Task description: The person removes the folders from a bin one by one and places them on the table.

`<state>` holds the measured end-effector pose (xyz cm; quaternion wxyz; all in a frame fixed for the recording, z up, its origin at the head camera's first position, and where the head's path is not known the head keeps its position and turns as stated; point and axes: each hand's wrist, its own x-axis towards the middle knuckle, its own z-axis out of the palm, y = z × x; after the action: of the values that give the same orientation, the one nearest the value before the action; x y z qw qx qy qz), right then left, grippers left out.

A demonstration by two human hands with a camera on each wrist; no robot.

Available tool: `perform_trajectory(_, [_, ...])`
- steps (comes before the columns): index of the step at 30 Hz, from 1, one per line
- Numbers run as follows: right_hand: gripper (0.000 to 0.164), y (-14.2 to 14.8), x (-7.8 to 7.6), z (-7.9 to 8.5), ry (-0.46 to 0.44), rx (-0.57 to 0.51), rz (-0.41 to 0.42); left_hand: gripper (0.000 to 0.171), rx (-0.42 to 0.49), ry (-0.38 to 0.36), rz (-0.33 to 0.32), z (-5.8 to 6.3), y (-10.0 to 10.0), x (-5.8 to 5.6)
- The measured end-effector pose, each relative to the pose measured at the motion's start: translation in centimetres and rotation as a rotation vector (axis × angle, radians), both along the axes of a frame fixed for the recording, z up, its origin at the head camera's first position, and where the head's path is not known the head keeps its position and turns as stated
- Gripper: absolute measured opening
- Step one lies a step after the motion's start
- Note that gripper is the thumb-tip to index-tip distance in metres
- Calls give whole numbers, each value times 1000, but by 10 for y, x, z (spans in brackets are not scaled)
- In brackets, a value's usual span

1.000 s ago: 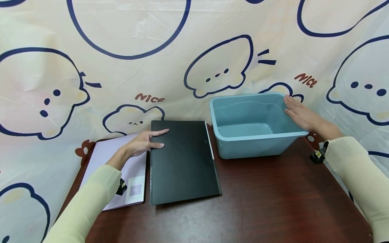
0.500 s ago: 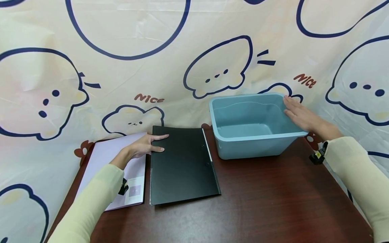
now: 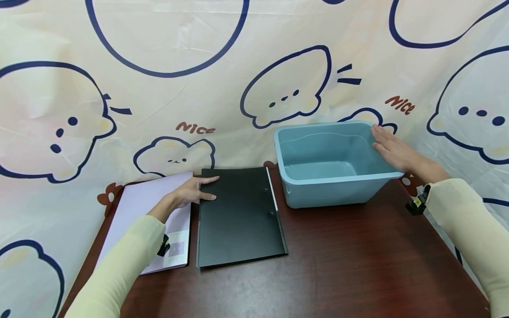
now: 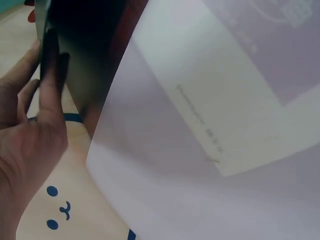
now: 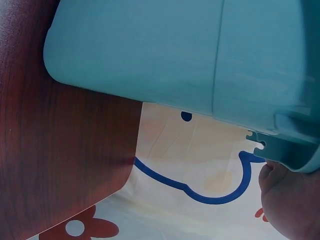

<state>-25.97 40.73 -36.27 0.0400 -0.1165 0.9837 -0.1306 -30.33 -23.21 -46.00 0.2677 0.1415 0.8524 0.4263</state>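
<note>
In the head view a black file folder point(image 3: 240, 225) lies at the table's middle, a pale strip showing along its right edge. My left hand point(image 3: 188, 191) grips its left edge near the far corner. Thumb and index finger spread over the top face; the left wrist view shows other fingers point(image 4: 50, 97) behind the cover. Right of the folder stands a blue plastic bin point(image 3: 328, 192) with nothing inside. My right hand point(image 3: 391, 149) rests on the bin's right rim with its fingers straight. In the right wrist view only a small part of that hand point(image 5: 292, 200) appears.
A lilac folder point(image 3: 133, 207) with a pale label lies at the left, partly under my left forearm. Behind the dark wooden table point(image 3: 346, 256) hangs a cartoon-patterned cloth point(image 3: 222, 97), close to the bin's back.
The black folder's far end has come down and slightly nearer, with my left hand moving along with it. My right hand and the bin stay in place.
</note>
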Motion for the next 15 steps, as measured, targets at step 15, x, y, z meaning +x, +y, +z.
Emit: perform_trajectory(15, [68,0,-2,1,8,-11,10,85,-356,268,-27,-1,11,11])
